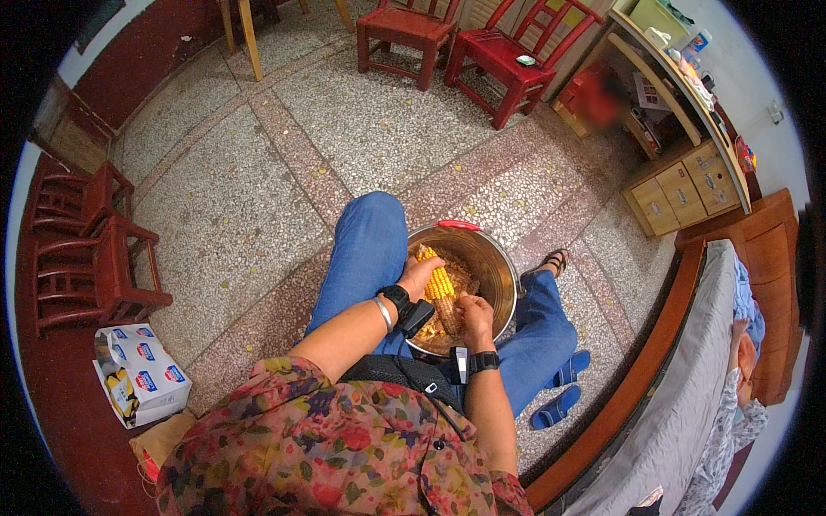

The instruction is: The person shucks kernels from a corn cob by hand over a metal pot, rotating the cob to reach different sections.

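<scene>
Between my knees stands a round steel pot (500,277) with a red grip on its rim. Over its mouth I hold a corn cob (441,284). Yellow kernels still cover its upper part, while the lower part is bare and brownish. My left hand (418,276) grips the cob near its upper, kernel-covered end. Against the bare lower part, the fingers of my right hand (476,315) are bent close to the cob; whether they pinch a kernel is hidden. Loose kernels (428,330) and other corn pieces lie in the pot below, partly covered by my hands.
Two red wooden chairs (500,61) stand ahead, and more chairs (122,277) at the left. A white printed bag (143,374) is at lower left. Blue slippers (556,407) lie right of my leg, beside a bed (664,380) where a person lies. A desk (684,193) stands at upper right.
</scene>
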Demonstrator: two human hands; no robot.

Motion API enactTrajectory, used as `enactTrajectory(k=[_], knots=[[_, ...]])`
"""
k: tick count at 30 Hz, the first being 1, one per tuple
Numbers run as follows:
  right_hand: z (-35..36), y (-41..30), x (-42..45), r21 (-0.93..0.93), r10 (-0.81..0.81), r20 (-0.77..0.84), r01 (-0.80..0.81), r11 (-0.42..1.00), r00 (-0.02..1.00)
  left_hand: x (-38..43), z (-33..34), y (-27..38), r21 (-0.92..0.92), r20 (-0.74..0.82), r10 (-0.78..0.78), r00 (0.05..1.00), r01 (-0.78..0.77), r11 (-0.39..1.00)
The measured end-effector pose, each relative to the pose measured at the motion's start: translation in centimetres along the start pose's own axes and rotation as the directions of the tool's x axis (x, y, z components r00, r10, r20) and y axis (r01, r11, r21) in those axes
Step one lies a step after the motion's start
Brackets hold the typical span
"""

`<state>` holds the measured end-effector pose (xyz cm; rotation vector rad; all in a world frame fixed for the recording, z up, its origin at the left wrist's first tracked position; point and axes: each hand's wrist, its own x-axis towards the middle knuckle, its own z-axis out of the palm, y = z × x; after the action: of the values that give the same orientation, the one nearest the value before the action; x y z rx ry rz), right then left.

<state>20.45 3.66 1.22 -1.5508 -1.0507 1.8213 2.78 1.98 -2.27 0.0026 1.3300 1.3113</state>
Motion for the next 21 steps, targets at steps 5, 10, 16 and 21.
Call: enactTrajectory(k=[5,10,16,21], knots=[[0.5,-1.6,-1.2,-0.014,0.154,0.166,-0.154,0.988,0.974,-2.2,1.1,1.4,-0.095,0.056,0.018,0.998,-0.012,0.995],[1.2,-2.3,-2.0,0.016,0.181,0.308,-0.196,0.981,0.934,-1.1,0.4,0.8,-0.153,0.078,0.04,0.996,-0.028,0.988],[0.8,-2.0,-1.8,-0.012,0.16,0.326,-0.165,0.986,0.932,-2.8,1.5,2.2,-0.228,0.086,0.01,0.996,0.01,0.974],[0.5,-1.1,-1.2,-0.049,0.128,0.319,-0.118,0.992,0.939,-3.9,1.8,3.0,-0.206,0.033,0.052,0.998,-0.044,0.977]])
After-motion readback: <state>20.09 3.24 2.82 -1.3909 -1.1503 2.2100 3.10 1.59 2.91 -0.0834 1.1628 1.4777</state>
